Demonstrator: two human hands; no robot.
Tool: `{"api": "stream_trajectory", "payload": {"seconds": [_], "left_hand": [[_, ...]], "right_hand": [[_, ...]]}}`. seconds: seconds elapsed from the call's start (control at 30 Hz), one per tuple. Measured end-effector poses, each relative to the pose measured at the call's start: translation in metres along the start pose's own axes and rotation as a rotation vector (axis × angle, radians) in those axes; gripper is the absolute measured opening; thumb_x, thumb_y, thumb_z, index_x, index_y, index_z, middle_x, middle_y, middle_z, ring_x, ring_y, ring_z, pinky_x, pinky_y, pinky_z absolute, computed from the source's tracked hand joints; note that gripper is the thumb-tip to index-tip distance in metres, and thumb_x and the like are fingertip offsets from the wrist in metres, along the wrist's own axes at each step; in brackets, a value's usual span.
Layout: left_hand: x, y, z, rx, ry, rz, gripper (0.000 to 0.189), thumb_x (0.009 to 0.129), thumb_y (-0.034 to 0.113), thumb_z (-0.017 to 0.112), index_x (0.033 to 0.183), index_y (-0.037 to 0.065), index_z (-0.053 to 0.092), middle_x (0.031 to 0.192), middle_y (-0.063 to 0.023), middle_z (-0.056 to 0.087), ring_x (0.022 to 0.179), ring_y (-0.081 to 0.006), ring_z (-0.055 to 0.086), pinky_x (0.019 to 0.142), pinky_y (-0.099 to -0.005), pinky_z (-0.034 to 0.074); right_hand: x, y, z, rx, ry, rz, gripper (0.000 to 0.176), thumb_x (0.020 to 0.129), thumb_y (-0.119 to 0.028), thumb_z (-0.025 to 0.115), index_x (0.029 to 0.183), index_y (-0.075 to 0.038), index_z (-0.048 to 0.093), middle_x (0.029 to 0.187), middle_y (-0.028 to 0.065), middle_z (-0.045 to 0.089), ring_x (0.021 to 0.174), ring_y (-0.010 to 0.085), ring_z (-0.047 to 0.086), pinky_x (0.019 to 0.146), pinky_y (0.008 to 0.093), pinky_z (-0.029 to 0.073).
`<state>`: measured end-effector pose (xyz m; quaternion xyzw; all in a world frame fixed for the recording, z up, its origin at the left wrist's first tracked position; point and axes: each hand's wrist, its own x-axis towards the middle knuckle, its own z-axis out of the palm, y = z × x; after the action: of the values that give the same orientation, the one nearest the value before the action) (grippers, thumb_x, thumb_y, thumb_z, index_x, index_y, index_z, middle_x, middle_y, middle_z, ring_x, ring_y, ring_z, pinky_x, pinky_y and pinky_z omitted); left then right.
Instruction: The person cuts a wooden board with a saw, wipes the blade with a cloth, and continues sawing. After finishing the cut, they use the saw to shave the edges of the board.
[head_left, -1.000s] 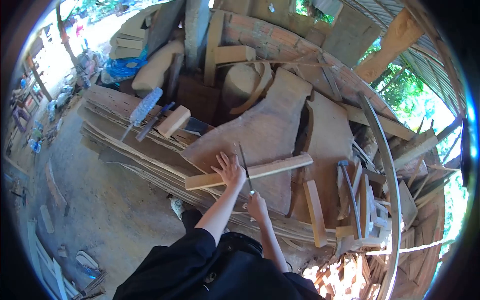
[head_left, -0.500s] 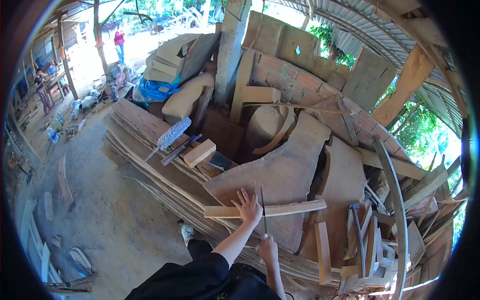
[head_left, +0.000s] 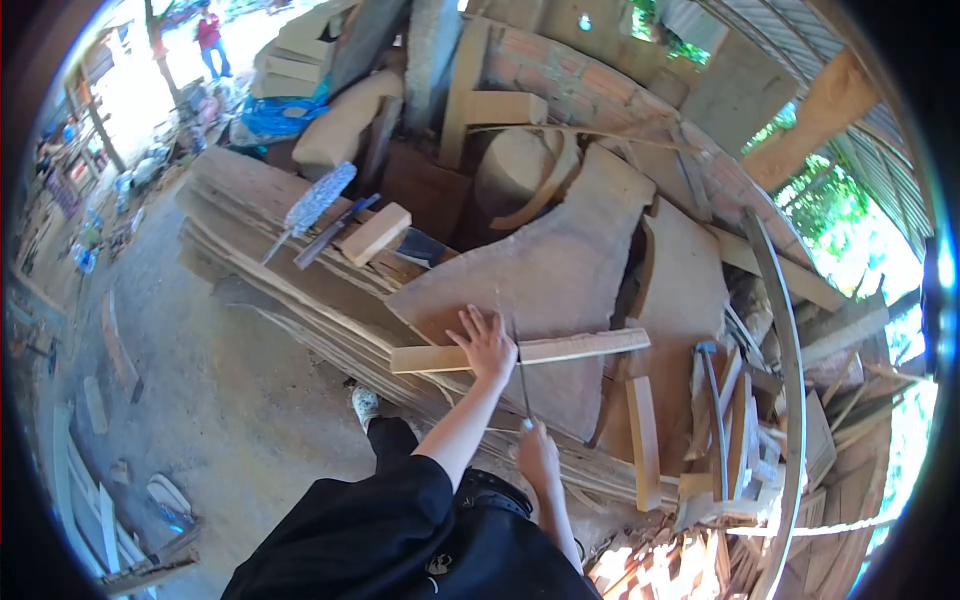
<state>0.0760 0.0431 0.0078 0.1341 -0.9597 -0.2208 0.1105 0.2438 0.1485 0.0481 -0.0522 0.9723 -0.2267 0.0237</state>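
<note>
My left hand (head_left: 485,346) lies spread on a narrow wooden strip (head_left: 590,345), pressing it against a large brown board (head_left: 550,265). Just right of those fingers, the thin dark blade of a hand saw (head_left: 524,388) crosses the strip. My right hand (head_left: 538,456) is wrapped around the saw's handle, on the near side of the strip. How deep the blade sits in the wood is too small to tell.
Stacked planks (head_left: 300,285) run along the left, carrying a grey-white duster (head_left: 318,200) and a wood block (head_left: 376,235). A hammer (head_left: 712,410) leans among offcuts at right. A person in red (head_left: 209,35) stands far off.
My right hand has drawn the saw back toward my body, so more blade shows on the near side. My left hand stays on the strip. The view has tipped downward.
</note>
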Motion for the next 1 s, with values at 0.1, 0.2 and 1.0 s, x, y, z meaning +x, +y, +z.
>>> {"api": "stream_trajectory", "payload": {"seconds": [0.1, 0.2, 1.0], "left_hand": [[0.0, 0.002, 0.0, 0.017, -0.029, -0.005, 0.038, 0.078, 0.023, 0.044, 0.114, 0.015, 0.053, 0.139, -0.0239, 0.024, 0.13, -0.0405, 0.016, 0.096, -0.0682, 0.005], [0.0, 0.0, -0.003, 0.028, -0.044, 0.001, 0.038, 0.079, 0.024, 0.043, 0.115, 0.016, 0.053, 0.139, -0.0246, 0.022, 0.131, -0.0405, 0.015, 0.098, -0.0658, 0.005], [0.003, 0.001, 0.0, 0.074, -0.035, -0.024, 0.039, 0.08, 0.024, 0.042, 0.117, 0.019, 0.051, 0.138, -0.026, 0.023, 0.13, -0.0401, 0.018, 0.102, -0.059, 0.01]], "right_hand": [[0.046, -0.002, 0.016, 0.132, -0.015, 0.282, 0.023, 0.086, -0.02, 0.044, 0.09, 0.003, 0.046, 0.08, 0.0276, 0.056, 0.074, 0.0464, 0.054, 0.066, 0.0545, 0.041], [0.034, -0.016, -0.003, 0.15, -0.082, 0.304, 0.025, 0.087, -0.022, 0.044, 0.089, 0.003, 0.046, 0.079, 0.0281, 0.057, 0.075, 0.0468, 0.054, 0.068, 0.0545, 0.041], [-0.033, -0.025, -0.058, 0.03, -0.256, 0.303, 0.022, 0.085, -0.016, 0.042, 0.085, 0.004, 0.049, 0.08, 0.0251, 0.056, 0.071, 0.0431, 0.056, 0.064, 0.051, 0.044]]}}
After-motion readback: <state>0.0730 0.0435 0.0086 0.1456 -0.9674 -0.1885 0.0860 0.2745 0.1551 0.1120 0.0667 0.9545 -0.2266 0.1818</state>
